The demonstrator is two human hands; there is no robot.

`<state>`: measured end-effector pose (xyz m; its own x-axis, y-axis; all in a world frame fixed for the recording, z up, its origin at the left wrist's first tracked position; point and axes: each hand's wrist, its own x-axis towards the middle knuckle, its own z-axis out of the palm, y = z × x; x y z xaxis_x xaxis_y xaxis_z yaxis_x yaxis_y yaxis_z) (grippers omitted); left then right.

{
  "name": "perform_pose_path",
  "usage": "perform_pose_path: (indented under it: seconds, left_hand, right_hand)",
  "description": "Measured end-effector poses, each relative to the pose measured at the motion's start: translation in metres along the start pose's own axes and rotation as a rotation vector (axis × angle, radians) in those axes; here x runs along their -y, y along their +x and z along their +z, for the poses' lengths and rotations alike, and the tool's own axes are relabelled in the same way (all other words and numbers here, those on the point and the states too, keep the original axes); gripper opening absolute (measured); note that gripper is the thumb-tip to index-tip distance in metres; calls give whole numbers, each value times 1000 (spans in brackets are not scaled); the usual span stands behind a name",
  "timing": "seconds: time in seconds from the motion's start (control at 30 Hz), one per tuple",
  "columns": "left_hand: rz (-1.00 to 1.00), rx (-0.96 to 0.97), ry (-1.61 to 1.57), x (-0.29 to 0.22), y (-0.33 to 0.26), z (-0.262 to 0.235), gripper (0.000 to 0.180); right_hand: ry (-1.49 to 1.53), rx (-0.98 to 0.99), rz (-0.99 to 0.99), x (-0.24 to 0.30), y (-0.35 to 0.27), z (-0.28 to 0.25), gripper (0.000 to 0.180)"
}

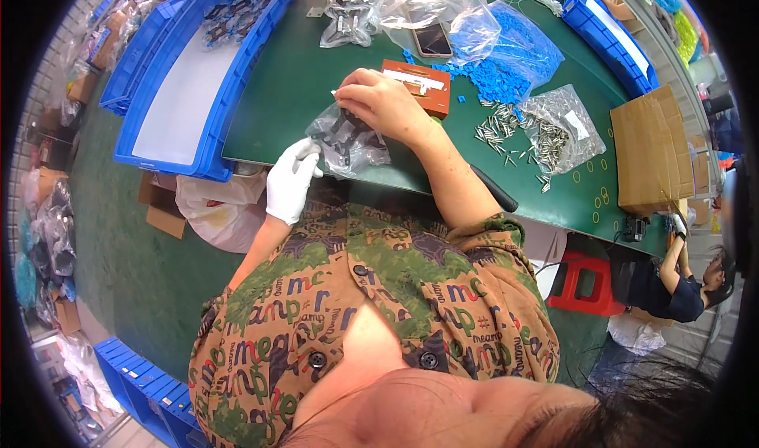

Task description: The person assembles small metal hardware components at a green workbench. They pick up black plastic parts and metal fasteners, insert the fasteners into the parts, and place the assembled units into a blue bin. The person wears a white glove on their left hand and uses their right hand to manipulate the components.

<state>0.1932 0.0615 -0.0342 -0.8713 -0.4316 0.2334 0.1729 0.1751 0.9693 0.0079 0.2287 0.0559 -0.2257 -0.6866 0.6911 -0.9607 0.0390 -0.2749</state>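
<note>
The fingers [357, 94] of the bare right hand [387, 107] are bent and pressed together, pinching the upper edge of a clear plastic bag [349, 149], in which dark parts can be seen. The left hand [291, 182], in a white glove, has its fingers curled at the lower left side of this bag; whether they pinch the plastic, I cannot tell. The bag lies at the near edge of the green worktop [273, 73]. Just beyond the right hand is a reddish-brown box [439, 103] with a white label, and behind it lies a phone [432, 41]. To the right of the phone, small blue pieces [492, 78] are spilled out of another bag, and nearer to the person many metal pins [496, 126] are scattered. On the left side stands a long blue tray [224, 112]. Farther right there are a cardboard box [650, 149] and, beyond the worktop, a co-worker [670, 290] in dark clothes.
</note>
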Motion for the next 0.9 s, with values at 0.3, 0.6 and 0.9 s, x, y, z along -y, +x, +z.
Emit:
perform_pose_path:
  seconds: [0.3,0.6,0.9]
  left_hand:
    - [-75,107,201,-12,26,8,46]
    - [-24,69,-473,-11,64,6,22]
    - [-365,160,-1137,18,90,-5,34]
  right_hand:
    - [120,4,156,25,-2,1,19]
    - [405,-147,290,4,-2,9,27]
    - [851,-1031,417,-24,-3,-91,5]
